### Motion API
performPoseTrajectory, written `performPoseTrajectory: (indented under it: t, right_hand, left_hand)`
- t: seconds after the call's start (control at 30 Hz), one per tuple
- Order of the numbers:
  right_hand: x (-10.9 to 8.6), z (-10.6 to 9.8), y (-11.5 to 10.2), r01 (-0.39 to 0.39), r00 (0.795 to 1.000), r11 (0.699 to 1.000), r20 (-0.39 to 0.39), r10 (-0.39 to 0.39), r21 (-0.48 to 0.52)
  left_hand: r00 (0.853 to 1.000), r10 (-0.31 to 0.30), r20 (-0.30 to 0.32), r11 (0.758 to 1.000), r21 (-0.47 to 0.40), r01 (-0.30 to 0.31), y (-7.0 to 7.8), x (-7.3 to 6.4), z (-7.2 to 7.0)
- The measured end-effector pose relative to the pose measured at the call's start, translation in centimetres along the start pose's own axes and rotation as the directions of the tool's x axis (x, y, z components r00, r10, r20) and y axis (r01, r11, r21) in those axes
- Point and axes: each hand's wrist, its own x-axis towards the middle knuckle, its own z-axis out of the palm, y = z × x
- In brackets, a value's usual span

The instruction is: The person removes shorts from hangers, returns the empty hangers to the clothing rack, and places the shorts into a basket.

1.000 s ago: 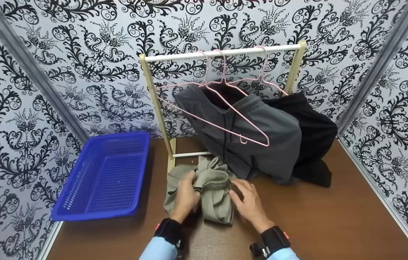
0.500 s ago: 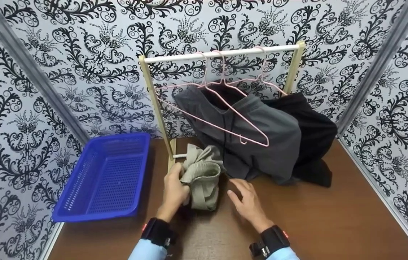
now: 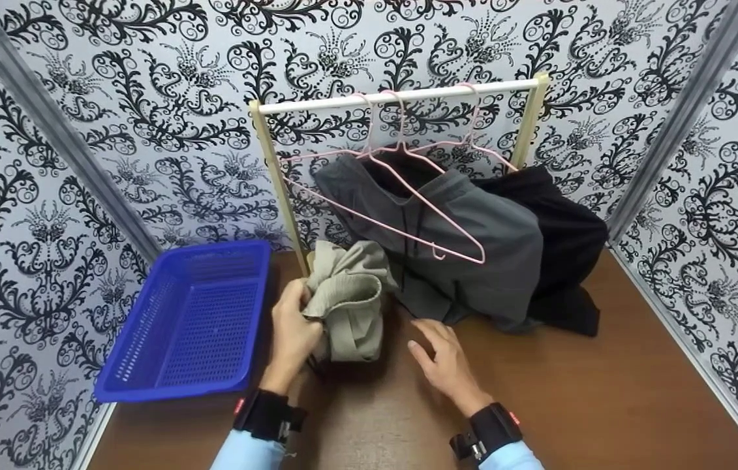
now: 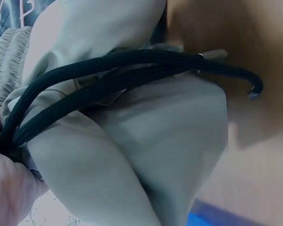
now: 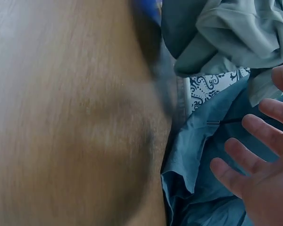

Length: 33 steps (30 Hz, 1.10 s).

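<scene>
My left hand [image 3: 295, 326] grips a bunched pair of khaki drawstring pants [image 3: 352, 329] by the ribbed elastic waistband, lifted above the table in front of the rack. Up close in the left wrist view, a dark drawstring [image 4: 127, 61] loops across the pale folds of the pants [image 4: 127, 132], and only part of the hand [image 4: 12, 188] shows. To the right of the pants, my right hand [image 3: 445, 362] hovers low with relaxed, spread fingers and holds nothing. The right wrist view shows its fingers [image 5: 264, 134] apart, near hanging grey clothing [image 5: 203, 160].
A small clothes rack [image 3: 401, 96] carries several pink hangers [image 3: 421, 196]. Grey drawstring shorts [image 3: 473, 241] and a black garment [image 3: 574, 235] hang there, reaching the brown table [image 3: 603, 391]. A blue plastic basket [image 3: 205, 333] stands at the left, with patterned walls [image 3: 147, 130] around.
The left hand has lifted the khaki pants off the table and carried them left and toward the rack. The right hand has lost contact with them and stays nearly in place.
</scene>
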Motion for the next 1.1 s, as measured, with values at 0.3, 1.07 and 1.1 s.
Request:
performPoseTrajectory:
  t: [0.3, 1.07, 1.1]
  right_hand:
    - [0.5, -0.4, -0.4, -0.021, 1.0, 1.0, 0.012, 0.021, -0.014]
    - [0.5, -0.7, 0.2, 0.022, 1.0, 1.0, -0.02, -0.022, -0.011]
    - [0.5, -0.7, 0.2, 0.022, 1.0, 1.0, -0.022, -0.022, -0.012]
  left_hand:
    - [0.998, -0.037, -0.05, 0.999, 0.004, 0.037, -0.1, 1.7, -2.4]
    - [0.963, -0.132, -0.235, 0.991, 0.005, 0.137, -2.4, 5.3, -7.8]
    - [0.961, -0.138, -0.238, 0.99, 0.004, 0.143, -2.6, 5.5, -8.0]
